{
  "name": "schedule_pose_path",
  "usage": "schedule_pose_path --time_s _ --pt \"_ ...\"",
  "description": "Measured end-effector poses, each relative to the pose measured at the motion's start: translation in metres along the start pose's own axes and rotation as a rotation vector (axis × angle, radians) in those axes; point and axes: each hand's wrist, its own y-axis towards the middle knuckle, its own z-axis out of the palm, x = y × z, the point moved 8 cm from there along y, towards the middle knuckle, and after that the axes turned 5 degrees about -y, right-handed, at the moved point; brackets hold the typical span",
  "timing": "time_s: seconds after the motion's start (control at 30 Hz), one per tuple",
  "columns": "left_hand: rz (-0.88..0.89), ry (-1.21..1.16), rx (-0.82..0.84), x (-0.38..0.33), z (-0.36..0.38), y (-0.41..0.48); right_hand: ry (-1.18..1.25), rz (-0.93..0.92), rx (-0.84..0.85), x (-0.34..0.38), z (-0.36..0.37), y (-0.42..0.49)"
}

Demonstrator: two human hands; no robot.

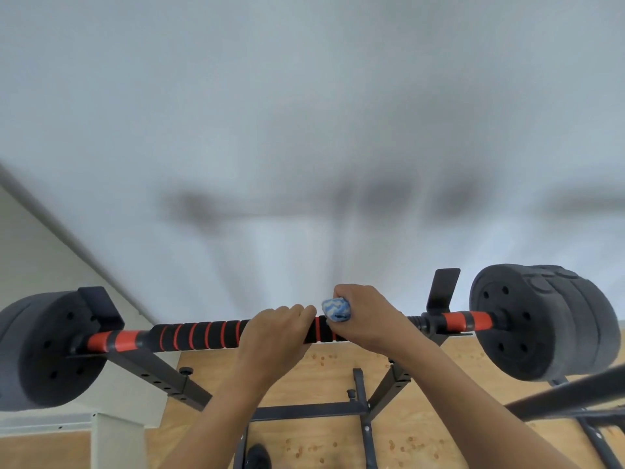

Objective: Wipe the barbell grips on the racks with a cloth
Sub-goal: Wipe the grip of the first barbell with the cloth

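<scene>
A barbell lies level across the two black hooks of a rack, with dark weight plates on both ends. Its middle grip is black foam ringed with orange stripes. My left hand sits at the centre of the barbell, fingers curled over the top of the grip. Just beside it, toward the barbell's right end, my right hand wraps the grip with a bunched blue-and-white cloth pinched under its fingers and pressed against the foam. Below the barbell, the rack's black legs stand on a wooden floor.
</scene>
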Motion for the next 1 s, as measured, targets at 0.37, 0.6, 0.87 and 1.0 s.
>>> schedule_pose_path --time_s 0.37,0.6,0.87,1.0 --pt "-0.234 -0.372 0.646 0.019 0.003 0.02 0.0 -0.017 0.08 0.006 -0.004 -0.001" --pt "-0.201 -0.237 0.399 0.016 -0.001 0.018 -0.014 0.003 0.016 0.004 -0.002 -0.002" --pt "-0.199 -0.052 -0.012 -0.006 -0.015 0.003 -0.019 0.014 -0.013 -0.001 -0.001 0.004" --pt "-0.277 -0.261 0.388 0.006 -0.005 0.011 -0.03 -0.008 0.046 0.004 -0.004 0.008"
